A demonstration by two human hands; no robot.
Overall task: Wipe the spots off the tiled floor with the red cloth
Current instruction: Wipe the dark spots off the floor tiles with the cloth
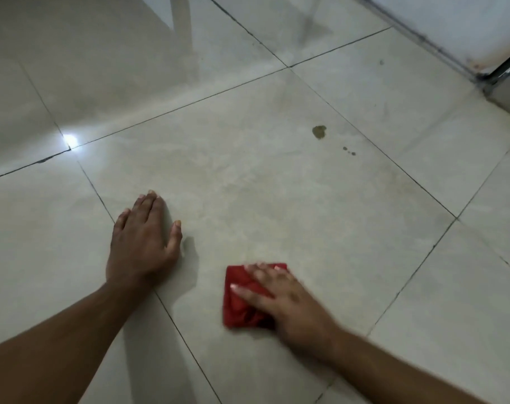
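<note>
The right hand (pixel 288 301) lies low and right of centre in the frame, pressing down on the cloth (pixel 242 298) with its fingers spread and fairly straight; the cloth is folded into a rough square and sits flat on the floor (pixel 248 185) under that hand. The hand's edges are smeared with motion blur, so I judge a wiping stroke is under way, though which direction I cannot tell. The left hand (pixel 144 237) is planted palm-down on the floor at lower left of centre, fingers straight and close together, holding nothing; it reads as a prop for the person's weight. The two hands are well apart.

As for progress, the work looks unfinished. A brownish spot (pixel 319 132) sits in the upper right part of the same large tile, with a few small dots (pixel 349 151) just below and right of it, all well apart from the cloth. A tiny mark (pixel 382 62) shows on the tile beyond, near the upper right. The tile around the cloth shows no clear spots, only faint streaks. What is left, I judge, is to carry the cloth up and right to those marks
</note>
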